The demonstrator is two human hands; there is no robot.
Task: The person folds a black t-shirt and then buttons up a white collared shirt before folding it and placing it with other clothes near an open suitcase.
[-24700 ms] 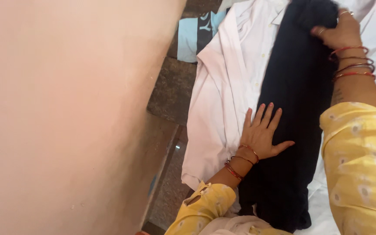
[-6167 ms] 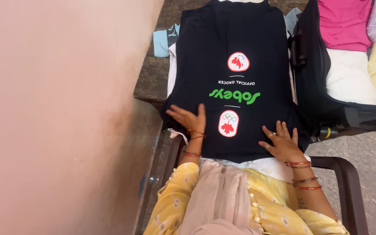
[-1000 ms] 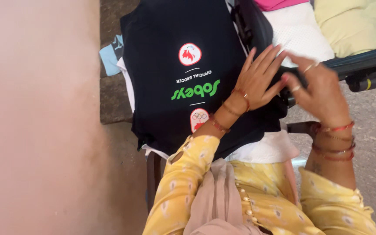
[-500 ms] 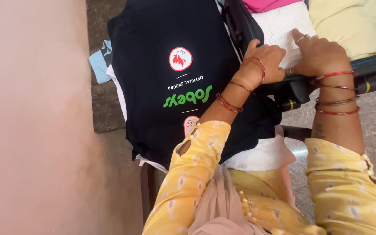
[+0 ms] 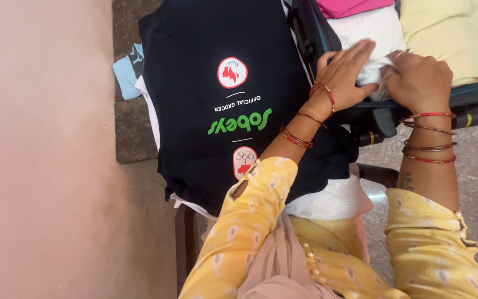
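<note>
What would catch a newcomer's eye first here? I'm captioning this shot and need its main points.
The black T-shirt with red, white and green printing fills the middle, spread over white cloth on a chair. At upper right, both hands meet on a white mesh garment in the open suitcase: the left hand lies flat on it, the right hand beside it. Red bangles and yellow sleeves stand out below.

right hand [image 5: 419, 80] fingertips: hidden in folded white mesh cloth [image 5: 374, 30] | pink garment [image 5: 349, 6]: cut by top edge | black printed t-shirt [image 5: 217, 83]: lower right under left forearm
</note>
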